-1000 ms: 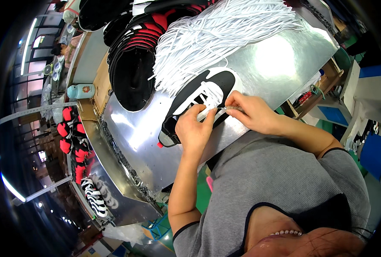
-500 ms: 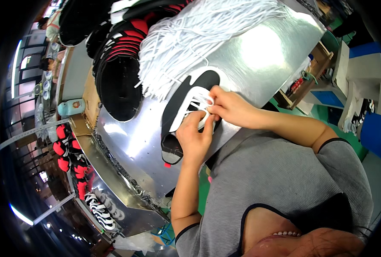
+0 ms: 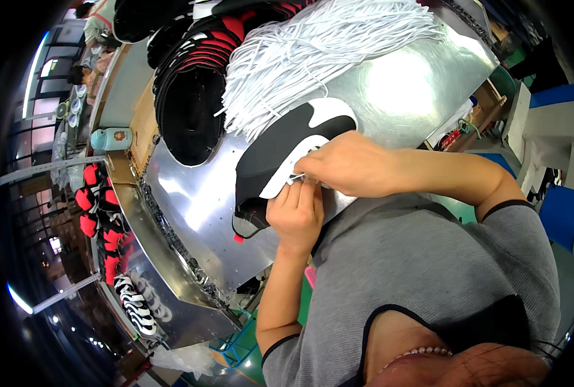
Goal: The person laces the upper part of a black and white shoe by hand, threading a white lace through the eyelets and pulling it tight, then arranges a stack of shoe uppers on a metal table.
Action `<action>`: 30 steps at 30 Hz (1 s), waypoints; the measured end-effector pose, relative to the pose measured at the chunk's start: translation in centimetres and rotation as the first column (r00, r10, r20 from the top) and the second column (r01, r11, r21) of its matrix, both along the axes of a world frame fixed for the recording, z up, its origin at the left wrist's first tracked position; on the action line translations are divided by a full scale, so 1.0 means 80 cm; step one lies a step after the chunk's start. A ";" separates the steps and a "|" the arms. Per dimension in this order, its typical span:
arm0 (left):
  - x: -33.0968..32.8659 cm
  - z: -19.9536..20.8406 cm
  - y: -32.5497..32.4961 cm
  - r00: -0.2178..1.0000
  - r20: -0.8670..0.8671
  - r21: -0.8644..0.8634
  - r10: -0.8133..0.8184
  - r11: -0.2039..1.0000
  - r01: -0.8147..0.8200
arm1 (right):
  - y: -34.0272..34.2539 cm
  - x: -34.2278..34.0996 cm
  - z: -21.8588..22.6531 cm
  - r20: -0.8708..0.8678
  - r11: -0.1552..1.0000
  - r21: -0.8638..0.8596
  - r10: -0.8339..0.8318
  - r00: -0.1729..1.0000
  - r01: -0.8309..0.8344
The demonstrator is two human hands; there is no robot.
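Note:
A black and white shoe upper [image 3: 261,142] lies tilted on the metal table, its small red tab near the heel. Fingers of my left hand [image 3: 294,216] are closed at the white lacing edge, by the heel opening. My right hand [image 3: 348,164] reaches across from the right, pinching a white shoelace [image 3: 298,176] close to the left fingertips. Most of the lacing is hidden under the right hand. Beyond the upper lies a big bundle of white shoelaces [image 3: 325,48].
Stacked black and red shoe uppers [image 3: 190,116] stand left of the laces on the metal table [image 3: 190,200]. A light blue container [image 3: 111,138] sits at the left. Red and black pieces [image 3: 96,200] lie lower left. A wooden tray [image 3: 483,109] is at the right.
The shoe upper has turned and tipped, showing more of its black side. My right hand has rolled over the lacing. My left fingers have drawn together near the lace.

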State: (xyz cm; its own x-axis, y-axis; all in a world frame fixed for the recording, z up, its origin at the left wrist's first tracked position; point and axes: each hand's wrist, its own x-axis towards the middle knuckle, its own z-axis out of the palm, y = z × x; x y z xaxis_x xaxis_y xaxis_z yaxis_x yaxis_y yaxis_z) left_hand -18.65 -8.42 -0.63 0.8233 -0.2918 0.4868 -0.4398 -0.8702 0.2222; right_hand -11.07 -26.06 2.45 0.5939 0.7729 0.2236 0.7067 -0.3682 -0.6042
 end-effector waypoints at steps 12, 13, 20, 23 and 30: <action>0.004 0.000 0.004 0.994 -0.091 -0.126 -0.059 0.991 0.048 | 0.010 0.069 0.009 -0.364 0.935 0.295 -0.079 0.928 0.195; 0.001 0.000 0.004 0.991 -0.118 -0.142 -0.058 0.989 0.041 | -0.002 0.098 0.046 -0.452 0.848 0.454 -0.046 0.891 0.274; 0.008 0.006 0.013 0.974 -0.183 -0.223 -0.131 0.971 0.089 | -0.041 0.098 0.076 -0.437 0.674 0.650 -0.045 0.898 0.350; 0.007 0.019 0.013 0.839 -0.540 -0.494 -0.066 0.832 -0.253 | -0.009 0.050 -0.013 -0.729 0.824 0.426 0.068 0.681 0.373; 0.021 0.004 0.021 0.743 -0.631 -0.376 0.223 0.750 -0.544 | 0.035 0.038 -0.037 -0.713 0.909 0.195 -0.126 0.690 0.368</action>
